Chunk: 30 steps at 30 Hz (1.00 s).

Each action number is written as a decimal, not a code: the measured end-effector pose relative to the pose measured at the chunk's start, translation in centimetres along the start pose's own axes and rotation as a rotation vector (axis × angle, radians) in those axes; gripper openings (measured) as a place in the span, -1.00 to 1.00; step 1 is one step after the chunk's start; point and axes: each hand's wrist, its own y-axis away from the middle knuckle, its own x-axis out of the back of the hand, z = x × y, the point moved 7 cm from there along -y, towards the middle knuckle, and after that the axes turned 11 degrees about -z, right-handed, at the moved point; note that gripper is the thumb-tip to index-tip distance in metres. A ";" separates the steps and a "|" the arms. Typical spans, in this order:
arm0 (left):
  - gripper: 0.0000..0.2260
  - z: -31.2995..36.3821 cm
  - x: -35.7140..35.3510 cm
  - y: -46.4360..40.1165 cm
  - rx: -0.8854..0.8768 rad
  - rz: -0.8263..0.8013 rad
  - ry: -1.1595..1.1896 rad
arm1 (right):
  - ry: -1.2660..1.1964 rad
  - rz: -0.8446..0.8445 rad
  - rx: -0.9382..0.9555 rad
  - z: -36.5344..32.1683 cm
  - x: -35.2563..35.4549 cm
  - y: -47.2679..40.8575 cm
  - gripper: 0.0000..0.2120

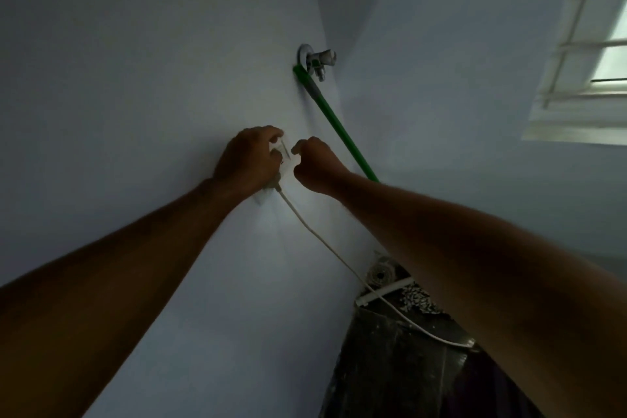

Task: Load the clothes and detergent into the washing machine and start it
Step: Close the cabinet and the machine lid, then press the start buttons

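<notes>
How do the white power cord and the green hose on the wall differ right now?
The thin white power cord sags in a curve from the wall socket at the left hand; the thicker green hose runs straight from the metal tap higher up. A hand grips at the cord's plug; none touches the hose. Both lead down toward the floor.

White plastic wall socket plate (286, 155) on the pale wall, partly covered by fingers, white plug (275, 182) seated at its lower edge, thin white power cord (334, 253) trailing down and right from the plug across dark surfaces
</notes>
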 end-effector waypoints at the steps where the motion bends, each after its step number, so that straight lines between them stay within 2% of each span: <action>1: -0.59 0.3 0.0 0.2 -0.003 -0.013 0.023 | 0.038 0.004 -0.001 0.0 0.6 0.6 -0.65; 9: -0.66 5.9 1.6 5.4 -0.071 0.113 0.260 | 0.334 0.115 0.035 -1.1 5.8 8.7 -0.63; 24: -0.72 21.2 1.3 14.3 -0.232 0.116 0.376 | 0.454 0.199 -0.067 3.3 14.2 26.7 -0.61; 30: -0.66 28.7 0.5 19.7 -0.268 0.102 0.519 | 0.514 0.229 -0.079 6.0 17.9 35.8 -0.57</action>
